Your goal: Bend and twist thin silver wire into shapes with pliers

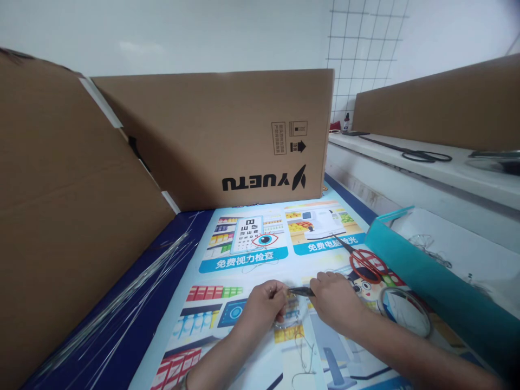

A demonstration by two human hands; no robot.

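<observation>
My left hand point(268, 306) is closed in a pinch on thin wire, and part of a loose loop of thin wire point(289, 325) shows below its fingers. Closed around a pair of pliers point(301, 291), my right hand point(336, 300) keeps the handles hidden in its grip. The dark jaws point left and meet the left fingertips; what exactly lies between them is too small to tell. More thin curled wire point(304, 355) lies on the printed sheet below the hands. Scissors with red handles point(368, 264) rest beyond my right hand.
A cardboard box point(203, 135) stands behind, with another cardboard panel point(73, 216) at left. Long pale strands point(134, 303) lie on the blue strip. A clear round ring-like object point(406, 311) and a teal-edged tray point(439, 271) with wire pieces are at right. Black scissors point(426, 156) lie on the ledge.
</observation>
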